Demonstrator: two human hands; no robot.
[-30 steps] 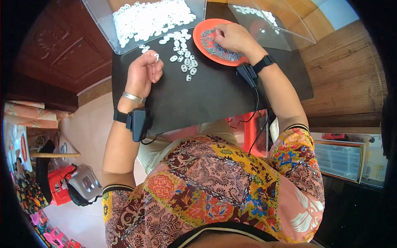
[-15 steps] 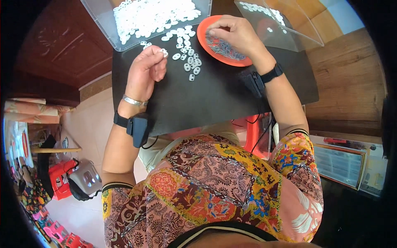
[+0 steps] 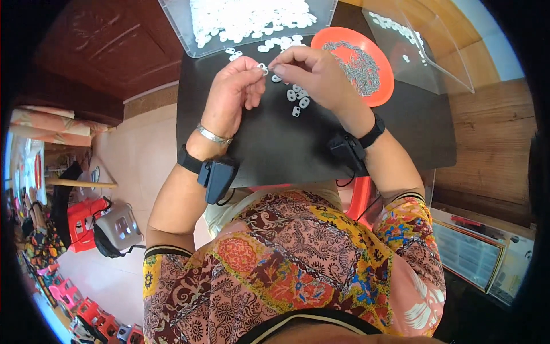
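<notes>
Over the table, left hand pinches a white piece, right hand's hold unclear.

The plate looks smooth plastic, the pins metallic.

Right hand off plate, now up at left hand.
Its fingertips moved over to just beside the white two-hole piece in the left; slim metal pieces in plate now mostly uncovered.
</notes>
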